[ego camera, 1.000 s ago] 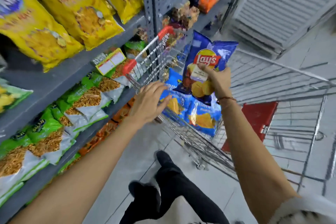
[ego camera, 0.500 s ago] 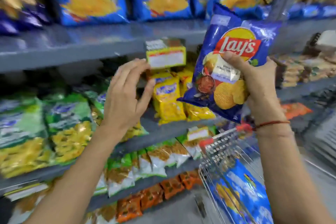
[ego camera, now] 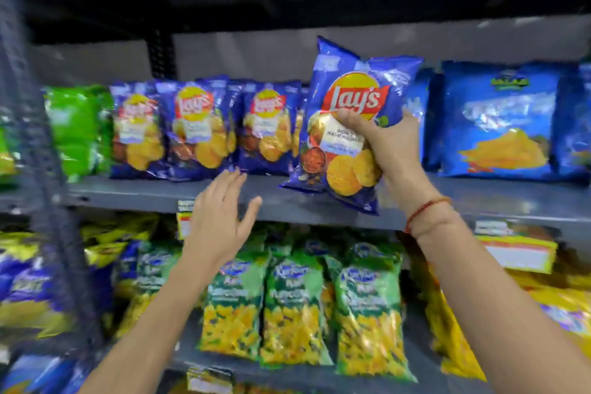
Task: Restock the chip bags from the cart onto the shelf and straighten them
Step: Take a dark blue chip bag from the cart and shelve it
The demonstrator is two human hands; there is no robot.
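Now the Lay's bag [ego camera: 348, 125] upright in the right hand's [ego camera: 388, 144] closed grip, left hand [ego camera: 220, 217] open, empty.

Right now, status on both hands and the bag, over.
Right hand gripping blue Lay's bag, held at shelf edge, not yet seated. Left hand open, empty, near shelved Lay's bags. Nothing blocking.
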